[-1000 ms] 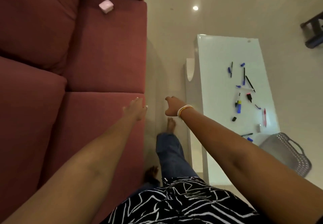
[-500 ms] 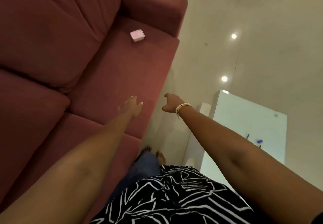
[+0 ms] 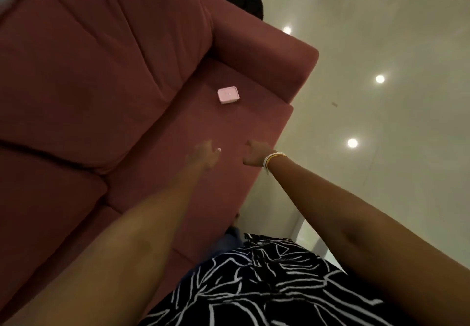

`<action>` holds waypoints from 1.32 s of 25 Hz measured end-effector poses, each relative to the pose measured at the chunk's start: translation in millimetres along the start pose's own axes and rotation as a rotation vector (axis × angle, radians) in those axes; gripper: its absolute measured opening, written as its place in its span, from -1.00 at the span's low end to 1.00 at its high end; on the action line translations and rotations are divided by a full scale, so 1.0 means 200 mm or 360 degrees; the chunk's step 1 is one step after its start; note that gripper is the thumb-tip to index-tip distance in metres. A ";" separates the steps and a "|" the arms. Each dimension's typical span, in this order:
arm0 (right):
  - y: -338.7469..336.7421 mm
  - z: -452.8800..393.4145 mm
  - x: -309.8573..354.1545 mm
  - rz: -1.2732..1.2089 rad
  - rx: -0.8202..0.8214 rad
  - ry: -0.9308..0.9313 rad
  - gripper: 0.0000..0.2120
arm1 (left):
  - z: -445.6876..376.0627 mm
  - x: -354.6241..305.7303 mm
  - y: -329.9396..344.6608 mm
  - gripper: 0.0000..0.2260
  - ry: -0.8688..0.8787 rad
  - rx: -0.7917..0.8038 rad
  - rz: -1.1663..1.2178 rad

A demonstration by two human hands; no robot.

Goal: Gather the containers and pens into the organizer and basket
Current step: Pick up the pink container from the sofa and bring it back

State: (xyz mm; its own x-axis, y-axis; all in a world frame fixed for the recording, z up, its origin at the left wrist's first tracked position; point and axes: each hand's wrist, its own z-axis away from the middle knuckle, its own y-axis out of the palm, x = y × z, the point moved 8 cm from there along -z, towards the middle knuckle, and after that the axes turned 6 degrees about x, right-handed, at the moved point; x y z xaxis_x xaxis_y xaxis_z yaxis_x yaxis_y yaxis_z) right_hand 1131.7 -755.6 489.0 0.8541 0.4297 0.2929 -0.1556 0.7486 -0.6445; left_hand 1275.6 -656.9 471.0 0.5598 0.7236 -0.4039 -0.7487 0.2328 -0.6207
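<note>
A small pale-pink lidded plastic container (image 3: 228, 95) is being carried by the dark-red fabric sofa's seat cushion (image 3: 203, 132), near the armrest. Likely light, rigid and smooth, it is best taken by its sides. Both grips, left hand (image 3: 206, 154) and right hand (image 3: 255, 154), are being held near it, loosely open and empty.

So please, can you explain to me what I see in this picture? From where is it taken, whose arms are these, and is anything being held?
There is no machine here. A person wears a camera on the head, and it looks forward and down, so you see that person's own two arms reaching away from you.

The left hand and the right hand are both stretched out above the seat of a red sofa. The right wrist wears a thin bracelet. Neither hand holds anything; the left one is blurred by motion.

On the seat cushion, beyond both hands and touching neither, lies a small pink container with its lid on. Both hands point towards it.

At the bottom you see the person's black and white patterned clothing. On the right is a glossy pale floor that reflects ceiling lights.
</note>
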 end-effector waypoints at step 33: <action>-0.37 -1.71 0.12 0.1433 -0.0213 -0.1023 -0.50 | -0.42 -0.21 0.54 -0.56 -0.1146 -0.1262 0.1893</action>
State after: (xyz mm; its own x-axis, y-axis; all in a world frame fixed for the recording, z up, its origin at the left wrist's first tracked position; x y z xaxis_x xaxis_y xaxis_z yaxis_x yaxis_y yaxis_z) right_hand 1333.4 -974.4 302.2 0.0343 0.9988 -0.0337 -0.5011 -0.0120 -0.8653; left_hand 1200.2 -716.0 364.5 -0.6283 0.4335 -0.6459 -0.1231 -0.8753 -0.4677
